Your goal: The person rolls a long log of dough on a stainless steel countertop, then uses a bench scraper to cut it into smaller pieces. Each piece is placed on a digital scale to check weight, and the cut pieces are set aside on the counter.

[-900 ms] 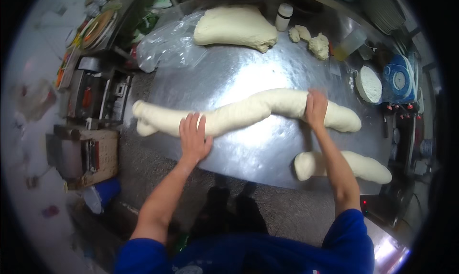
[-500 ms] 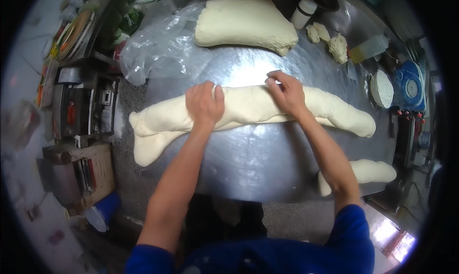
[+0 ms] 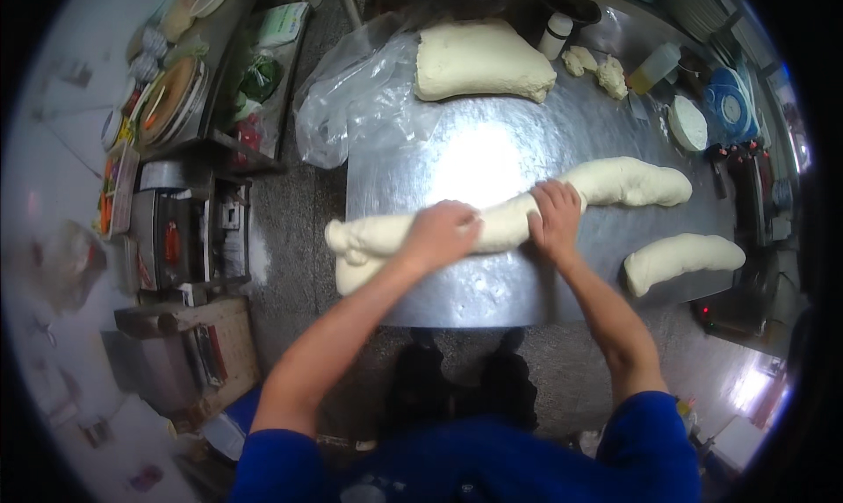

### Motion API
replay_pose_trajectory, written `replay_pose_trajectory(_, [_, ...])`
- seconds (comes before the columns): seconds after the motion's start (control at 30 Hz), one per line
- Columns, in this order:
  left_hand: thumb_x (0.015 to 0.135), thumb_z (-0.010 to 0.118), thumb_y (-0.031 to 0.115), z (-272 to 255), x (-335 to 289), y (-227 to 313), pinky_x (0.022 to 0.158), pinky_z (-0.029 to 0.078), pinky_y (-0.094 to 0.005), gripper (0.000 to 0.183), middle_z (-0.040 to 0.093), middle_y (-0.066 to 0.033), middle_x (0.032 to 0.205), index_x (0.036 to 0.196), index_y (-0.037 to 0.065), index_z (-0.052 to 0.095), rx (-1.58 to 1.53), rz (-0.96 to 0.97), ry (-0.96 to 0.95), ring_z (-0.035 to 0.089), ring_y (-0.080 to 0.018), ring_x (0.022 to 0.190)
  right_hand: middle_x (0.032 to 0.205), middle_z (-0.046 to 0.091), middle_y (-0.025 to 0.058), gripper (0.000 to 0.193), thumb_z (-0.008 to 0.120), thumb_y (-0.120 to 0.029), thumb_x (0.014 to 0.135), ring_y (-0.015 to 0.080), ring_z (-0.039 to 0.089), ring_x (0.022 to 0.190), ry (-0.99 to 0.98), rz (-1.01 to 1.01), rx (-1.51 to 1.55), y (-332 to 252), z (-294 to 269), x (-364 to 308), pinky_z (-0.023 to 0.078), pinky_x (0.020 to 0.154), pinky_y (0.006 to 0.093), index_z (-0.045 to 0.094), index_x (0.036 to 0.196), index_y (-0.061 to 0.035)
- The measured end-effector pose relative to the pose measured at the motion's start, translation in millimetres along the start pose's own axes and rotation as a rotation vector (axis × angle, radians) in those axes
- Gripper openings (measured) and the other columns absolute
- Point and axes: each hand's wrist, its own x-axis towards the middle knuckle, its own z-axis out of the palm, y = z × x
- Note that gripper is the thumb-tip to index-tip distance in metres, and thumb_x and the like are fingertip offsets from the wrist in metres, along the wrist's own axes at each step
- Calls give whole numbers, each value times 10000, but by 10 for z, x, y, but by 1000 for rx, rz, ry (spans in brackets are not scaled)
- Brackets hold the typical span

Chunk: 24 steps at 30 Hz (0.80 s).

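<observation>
Presently we list, lengthwise across a metal table (image 3: 509,303), one long pale dough roll (image 3: 509,224), bent slightly, its right end reaching farther from the person than its left; at the left end a doubled-over dough flap (image 3: 354,276) sits on the near side. Upon it we record two bare hands: the left hand (image 3: 446,234), left of the roll's middle, fingers bent over the top and close together, though blur and angle keep us from telling whether they grip; the right hand (image 3: 555,217), just right of the middle, fingers laid on the dough, slightly apart, thumb held away from them. Nearer the right edge we enter a shorter dough roll (image 3: 685,261), apart from the first. Along the far side, left to right, we note a crumpled clear plastic sheet (image 3: 373,108), a thick dough slab (image 3: 483,61), a white bottle (image 3: 555,37) with a dark band, small dough lumps (image 3: 612,77), a translucent bottle (image 3: 656,68) of yellow liquid, a round white bowl (image 3: 688,123) and a blue dial scale (image 3: 731,105)
</observation>
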Motion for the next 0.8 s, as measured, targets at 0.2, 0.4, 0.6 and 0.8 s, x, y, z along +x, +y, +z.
replay_pose_trajectory(0.2, [1056, 631, 440, -683, 5, -1476, 813, 535, -398, 488, 767, -146, 955, 1051, -30, 762, -106, -379, -107, 678, -233, 852, 1199, 688, 151, 469, 565, -398, 916, 364, 628, 1190, 48, -66, 18, 251, 266, 6, 408, 1101, 546, 711, 1174, -34])
replay_pose_trajectory(0.4, [1084, 419, 615, -450, -437, -1491, 993, 515, -454, 726, 763, -248, 1153, 1113, -3, 797, -162, -672, 98, 719, -382, 1102, 982, 688, 109, 193, 624, -185, 879, 325, 634, 945, 48, -94, 128, 575, 581, 565, 483, 955, 472, 703, 990, -49])
replay_pose_trajectory(0.6, [1088, 327, 596, -297, -951, -718, 1052, 502, -506, 712, 735, -264, 1215, 1301, 45, 724, 278, -539, 66, 672, -460, 1195, 1004, 699, 96, 175, 616, -172, 912, 317, 644, 997, 146, -74, 152, 475, 528, 507, 475, 996, 473, 715, 1005, -60])
replay_pose_trajectory(0.8, [1009, 569, 419, 384, -1386, -809, 1175, 370, -547, 544, 658, -190, 1330, 1380, 30, 649, 675, -182, 540, 582, -376, 1281, 1267, 661, 177, 343, 611, -184, 936, 379, 572, 1279, 75, 17, 158, 180, 185, 191, 348, 1180, 557, 657, 1228, -11])
